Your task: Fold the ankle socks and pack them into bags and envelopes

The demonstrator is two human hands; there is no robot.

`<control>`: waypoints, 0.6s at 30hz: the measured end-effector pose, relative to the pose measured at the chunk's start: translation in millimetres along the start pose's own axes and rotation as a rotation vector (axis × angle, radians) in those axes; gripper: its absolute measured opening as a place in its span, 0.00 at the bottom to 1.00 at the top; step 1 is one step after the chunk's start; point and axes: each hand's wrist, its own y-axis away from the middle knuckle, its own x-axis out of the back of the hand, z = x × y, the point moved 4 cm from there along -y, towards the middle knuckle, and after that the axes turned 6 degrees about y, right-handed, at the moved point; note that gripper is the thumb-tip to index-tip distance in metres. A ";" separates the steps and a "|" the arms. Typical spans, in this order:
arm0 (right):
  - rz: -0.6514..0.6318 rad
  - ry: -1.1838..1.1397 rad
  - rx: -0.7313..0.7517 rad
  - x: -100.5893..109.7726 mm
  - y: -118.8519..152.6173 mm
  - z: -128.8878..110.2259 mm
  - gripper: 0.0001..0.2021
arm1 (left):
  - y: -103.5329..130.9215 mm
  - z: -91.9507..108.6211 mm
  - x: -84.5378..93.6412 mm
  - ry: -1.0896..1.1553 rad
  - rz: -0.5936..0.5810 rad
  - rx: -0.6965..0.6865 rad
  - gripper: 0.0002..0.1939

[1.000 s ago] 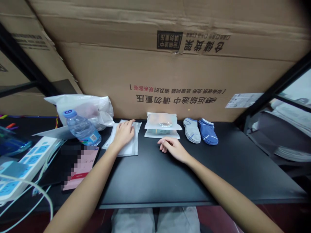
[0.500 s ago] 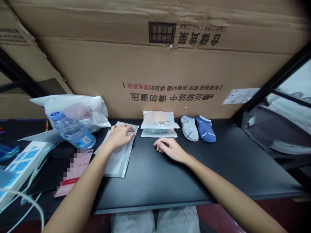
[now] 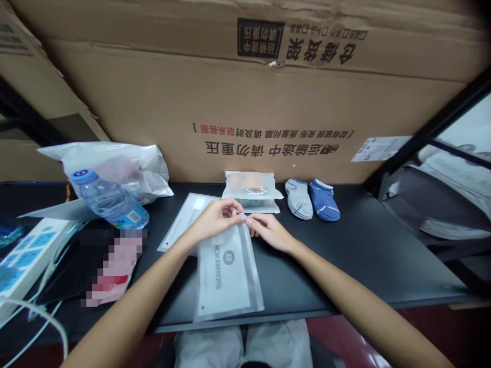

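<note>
Near the middle of the black table, my left hand (image 3: 222, 219) pinches the top corner of a frosted zip bag (image 3: 228, 271) with dark lettering. The bag hangs toward the table's front edge. Right beside it, my right hand (image 3: 268, 231) has its fingertips closed at the same corner. A second frosted bag (image 3: 182, 220) lies flat on the table, partly under my left hand and forearm. Behind my hands are stacked filled frosted pouches (image 3: 253, 185). To their right lie folded grey socks (image 3: 299, 199) and folded blue socks (image 3: 325, 201).
On the left are a water bottle (image 3: 111, 199), a white plastic bag (image 3: 126, 166), a pink item (image 3: 118, 266), a power strip (image 3: 28, 255) and cables. A cardboard sheet (image 3: 161, 97) stands behind the table (image 3: 345, 266). Black shelf posts flank it.
My left hand has moved right, bringing one frosted bag off the other. My right hand has its fingertips at that bag's corner now. The view has shifted slightly.
</note>
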 end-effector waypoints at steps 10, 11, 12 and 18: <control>0.095 0.114 0.051 6.3 -0.3 -1.5 0.22 | 1.4 -6.7 -20.9 -0.123 0.048 -0.085 0.20; 0.104 0.107 0.037 7.0 -0.3 -1.1 0.22 | 2.4 -4.4 -20.9 -0.157 0.055 -0.106 0.19; 0.118 0.100 0.019 7.9 -0.2 -0.5 0.23 | 3.5 -1.9 -21.4 -0.188 0.059 -0.128 0.19; 0.133 0.084 0.001 11.9 0.4 -2.5 0.24 | 7.1 7.9 -28.1 -0.248 0.057 -0.200 0.17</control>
